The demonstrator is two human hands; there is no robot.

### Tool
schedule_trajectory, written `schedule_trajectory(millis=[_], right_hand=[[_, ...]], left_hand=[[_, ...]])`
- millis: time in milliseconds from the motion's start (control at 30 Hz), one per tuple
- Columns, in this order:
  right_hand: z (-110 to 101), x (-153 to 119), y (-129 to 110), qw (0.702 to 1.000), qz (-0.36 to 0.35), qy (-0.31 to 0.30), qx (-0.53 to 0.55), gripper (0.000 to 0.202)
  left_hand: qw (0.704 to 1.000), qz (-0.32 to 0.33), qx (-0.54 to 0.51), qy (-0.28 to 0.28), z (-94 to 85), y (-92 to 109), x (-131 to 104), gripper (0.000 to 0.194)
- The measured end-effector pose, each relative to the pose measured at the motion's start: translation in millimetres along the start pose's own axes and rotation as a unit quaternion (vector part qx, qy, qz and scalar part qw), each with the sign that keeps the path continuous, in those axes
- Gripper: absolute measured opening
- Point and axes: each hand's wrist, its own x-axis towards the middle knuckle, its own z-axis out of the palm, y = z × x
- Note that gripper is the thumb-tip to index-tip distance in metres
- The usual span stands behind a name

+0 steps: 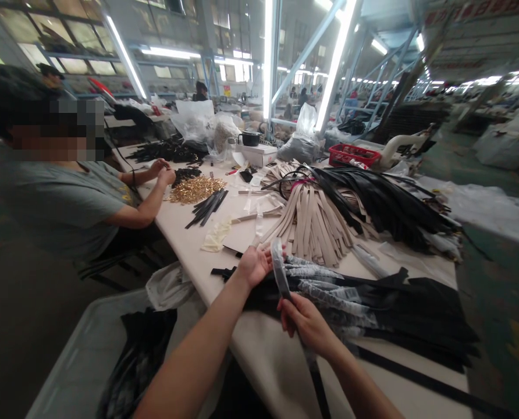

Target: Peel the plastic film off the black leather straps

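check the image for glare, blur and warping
head view: light tubes blown out to white; head view: black straps in the bin dim and smeared; head view: outer edges stretched, far background soft; head view: pixelation over part of the co-worker

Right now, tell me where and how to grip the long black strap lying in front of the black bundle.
I'd pinch the long black strap near its visible middle, from above, across its long edges: it is narrow, nothing covers it there, and it lies flat on the table.
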Motion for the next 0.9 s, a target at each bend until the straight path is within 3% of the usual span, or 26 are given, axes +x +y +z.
schedule_trajectory(millis=[100, 167, 233, 300, 367, 433, 600, 767, 900], right_hand=[[-6.3, 8.1, -4.3, 0.998, 0.021, -0.030, -0.060, 0.047], [-23.1, 19.8, -25.7, 0.991, -0.010, -0.012, -0.130, 0.045], [-48.1, 38.1, -60.8, 0.980, -0.080, 0.081, -0.166, 0.046], [-75.2, 62.0, -100.7, 0.969, -0.129, 0.171, -0.123, 0.057], [-97.7, 87.2, -134.6, 0.952, -0.178, 0.199, -0.148, 0.058], [-111.6, 107.7, -155.9, 0.948, -0.198, 0.191, -0.160, 0.047], [-122.8, 118.0, -167.8, 0.947, -0.224, 0.188, -0.136, 0.033], [-145.2, 94.5, -173.1, 0.930, -0.250, 0.260, -0.066, 0.026], [-159.1, 76.0, -181.0, 0.899, -0.282, 0.334, 0.001, 0.026]], left_hand=[[0.998, 0.060, 0.033, 0.012, 21.6, 18.9, 41.7, 0.030], [0.993, 0.098, 0.060, -0.002, 35.6, 22.9, 55.0, 0.024], [0.986, 0.126, 0.104, -0.030, 48.2, 21.5, 57.4, 0.020], [0.976, 0.136, 0.157, -0.064, 59.1, 17.0, 53.9, 0.020], [0.964, 0.137, 0.209, -0.092, 67.7, 12.5, 50.0, 0.023], [0.951, 0.139, 0.255, -0.109, 72.9, 10.5, 49.0, 0.031], [0.917, 0.143, 0.351, -0.127, 67.4, 11.3, 52.2, 0.033], [0.879, 0.121, 0.433, -0.158, 51.0, 0.5, 42.9, 0.028], [0.853, 0.104, 0.479, -0.180, 47.5, -5.0, 34.6, 0.018]])
